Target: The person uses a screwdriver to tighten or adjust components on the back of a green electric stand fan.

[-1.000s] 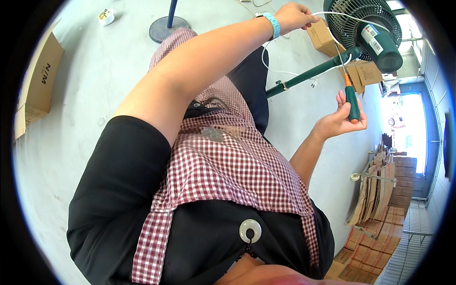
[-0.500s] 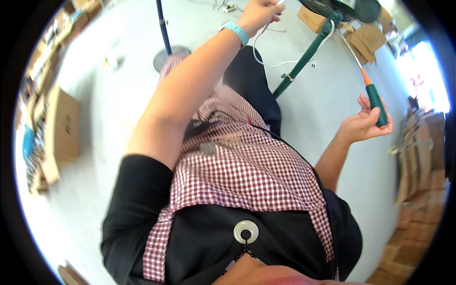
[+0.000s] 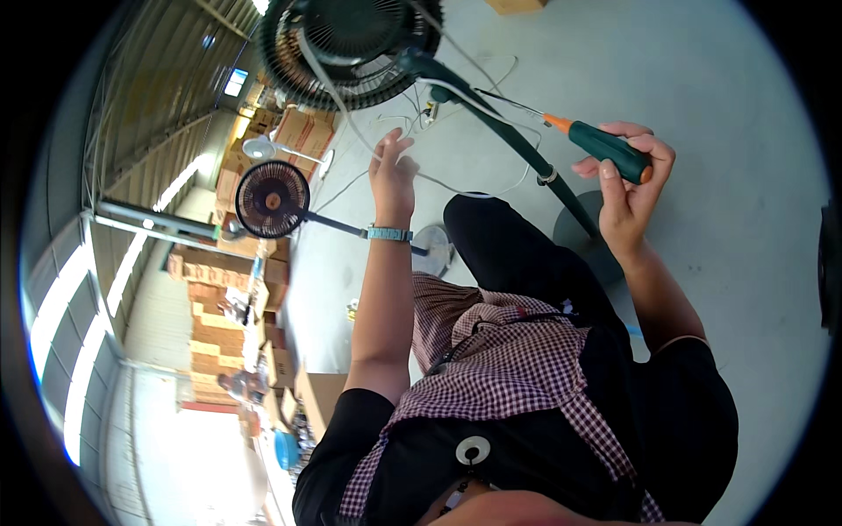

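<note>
Dark green pedestal fan [image 3: 351, 33], one: stood in front of the person, its caged head cut by the upper edge of the view, its pole [image 3: 519, 143] slanting down to the right.

Change on record: the view had swung round since half a second earlier, bringing in more of the fan's head. The left hand [image 3: 393, 178], which had pinched the white cord [image 3: 351, 123], showed a looser curl beside it. This suggested that the cord was being let hang while the tool stayed ready near the fan's neck.

Hands, two. Left: half open, fingers bent, the cord passing at the fingers; whether it had hold of it, cannot tell. Right [image 3: 633, 180]: closed part-way round a screwdriver's handle, thumb against fingers.

Screwdriver [image 3: 607, 149], one: green and orange handle, shaft aimed at the upper pole; contact of the tip not determinable.

Further fans, two: one dark-caged [image 3: 273, 200] on a blue pole, one white [image 3: 259, 147] beyond it.

Watch, one: turquoise band [image 3: 388, 234], left wrist.

Pendant [image 3: 474, 450], one: pale ring.

Cardboard boxes [image 3: 217, 337]: many, stacked, uncounted.
</note>
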`<state>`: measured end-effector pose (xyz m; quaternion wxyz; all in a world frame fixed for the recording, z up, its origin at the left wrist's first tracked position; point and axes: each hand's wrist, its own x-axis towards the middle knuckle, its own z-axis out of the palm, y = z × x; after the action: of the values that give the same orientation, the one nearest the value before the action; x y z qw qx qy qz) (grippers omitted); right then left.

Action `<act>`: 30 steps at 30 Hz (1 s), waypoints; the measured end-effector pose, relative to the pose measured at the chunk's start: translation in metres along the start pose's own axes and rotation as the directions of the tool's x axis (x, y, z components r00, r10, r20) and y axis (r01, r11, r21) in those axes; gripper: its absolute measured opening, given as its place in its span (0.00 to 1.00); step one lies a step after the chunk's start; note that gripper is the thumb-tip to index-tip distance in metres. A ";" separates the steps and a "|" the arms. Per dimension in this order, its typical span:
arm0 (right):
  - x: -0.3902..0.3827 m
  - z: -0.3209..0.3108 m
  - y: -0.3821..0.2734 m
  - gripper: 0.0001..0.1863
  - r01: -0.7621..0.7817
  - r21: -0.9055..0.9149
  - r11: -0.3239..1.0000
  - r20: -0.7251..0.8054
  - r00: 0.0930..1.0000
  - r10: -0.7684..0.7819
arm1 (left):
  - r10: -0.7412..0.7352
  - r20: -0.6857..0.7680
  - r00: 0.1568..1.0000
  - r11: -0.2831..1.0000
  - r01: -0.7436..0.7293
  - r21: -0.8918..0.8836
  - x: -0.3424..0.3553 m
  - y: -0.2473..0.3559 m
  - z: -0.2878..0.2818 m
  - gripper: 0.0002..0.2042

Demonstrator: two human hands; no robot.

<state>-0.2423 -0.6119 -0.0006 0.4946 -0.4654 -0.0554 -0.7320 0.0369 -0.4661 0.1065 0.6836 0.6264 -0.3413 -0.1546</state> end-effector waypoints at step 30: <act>0.076 -0.004 0.024 0.29 0.239 -0.019 0.971 0.328 0.919 -0.219 | 0.256 -0.081 0.963 0.932 -0.269 -0.243 0.067 -0.005 0.068 0.18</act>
<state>-0.2319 -0.6773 0.0446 0.3759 -0.5836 -0.1681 -0.6999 0.0417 -0.5606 0.1184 0.7800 0.4868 -0.3829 -0.0888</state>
